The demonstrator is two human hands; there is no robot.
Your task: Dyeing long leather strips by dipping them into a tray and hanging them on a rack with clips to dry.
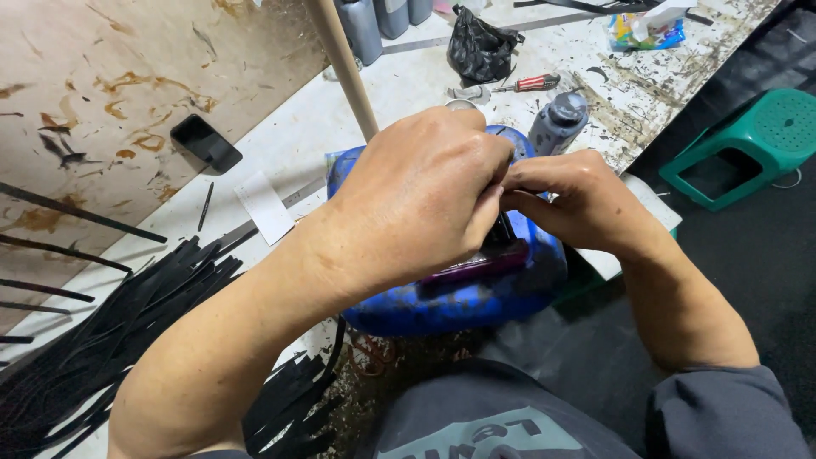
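Seen from above, a person's two bare hands meet over a blue plastic drum (450,306) that sits at the near edge of a stained white bench (408,85). The left hand (408,200) is curled over the top, its fingers pinched together against the fingertips of the right hand (574,204); whatever small thing they pinch is hidden between them, so I cannot tell what either grip closes on. Just under the hands, resting on the drum, lies a dark block (484,255) with a purplish lower edge. The drum is scuffed and smeared with black, and its contents cannot be seen. Behind the hands stands a grey bottle (558,121) with a rounded cap, dirty with dark smears. Farther back on the bench lie a red-handled screwdriver (527,83) and a crumpled black bag (478,47). A pile of black strips (102,340) spreads over the bench's left near corner. A dark phone (206,143) and a white paper slip (264,207) lie toward the left side. A green plastic stool (752,140) stands on the floor beyond the bench's right edge.
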